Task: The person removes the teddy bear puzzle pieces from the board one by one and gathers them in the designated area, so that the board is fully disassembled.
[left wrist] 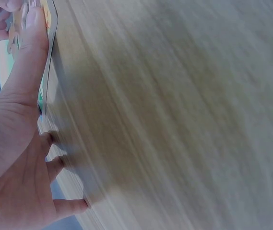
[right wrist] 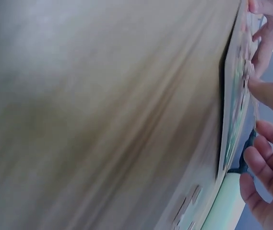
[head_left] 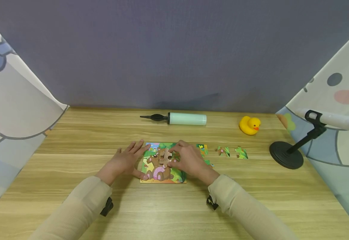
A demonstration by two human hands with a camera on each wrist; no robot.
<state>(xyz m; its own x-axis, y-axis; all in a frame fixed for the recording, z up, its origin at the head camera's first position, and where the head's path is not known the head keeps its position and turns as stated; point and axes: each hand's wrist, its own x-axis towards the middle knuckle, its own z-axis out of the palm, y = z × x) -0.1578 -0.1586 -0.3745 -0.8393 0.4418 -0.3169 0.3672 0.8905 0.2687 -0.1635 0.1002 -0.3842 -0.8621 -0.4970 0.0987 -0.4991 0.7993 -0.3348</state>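
Note:
A bear picture puzzle board point(head_left: 162, 176) lies flat on the wooden table point(head_left: 72, 140). My left hand point(head_left: 128, 159) rests flat at its left edge with straight fingers, the thumb on the board's lower left corner. My right hand point(head_left: 180, 157) pinches a puzzle piece point(head_left: 165, 156), its plain brown back up, over the middle of the board. In the left wrist view the left hand point(left wrist: 11, 158) lies beside the board's edge point(left wrist: 50, 57). The right wrist view shows the right hand's fingers point(right wrist: 266, 172) over the board point(right wrist: 232, 110).
Three loose puzzle pieces point(head_left: 223, 151) point(head_left: 241, 153) point(head_left: 202, 148) lie right of the board. A mint green hand pump point(head_left: 181, 118) and a yellow rubber duck point(head_left: 249, 125) sit farther back. A black stand point(head_left: 286, 154) is at the right. Patterned curtains flank the table.

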